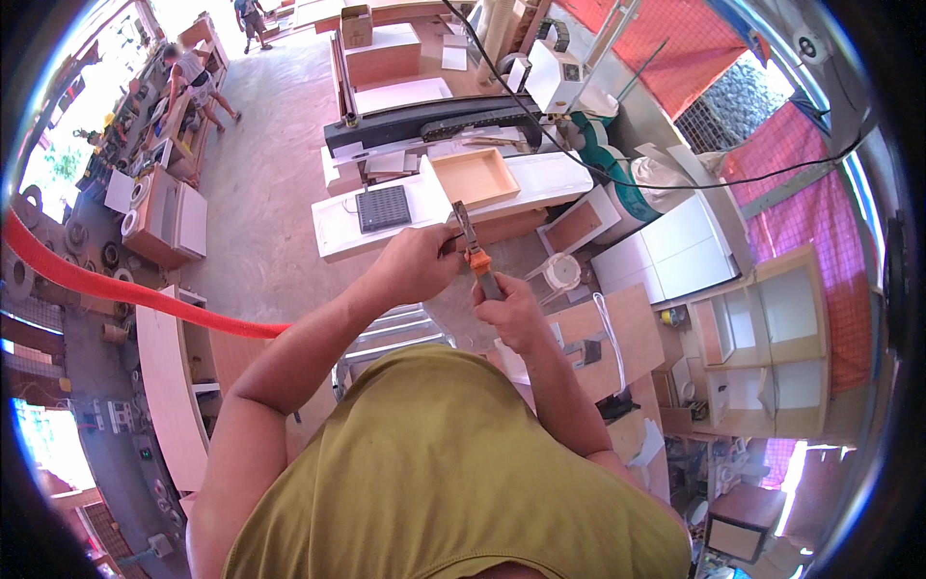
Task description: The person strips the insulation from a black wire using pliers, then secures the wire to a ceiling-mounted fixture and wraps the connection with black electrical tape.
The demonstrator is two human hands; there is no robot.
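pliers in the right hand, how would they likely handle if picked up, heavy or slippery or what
The pliers would likely feel stiff and fairly heavy for their size, as the head looks like metal. The orange and grey handles look covered, so they probably aren't very slippery. Their long, slim shape suggests little tendency to roll.

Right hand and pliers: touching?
Touching. The head view shows the right hand wrapped around the handles of the pliers, with fingers closed against them.
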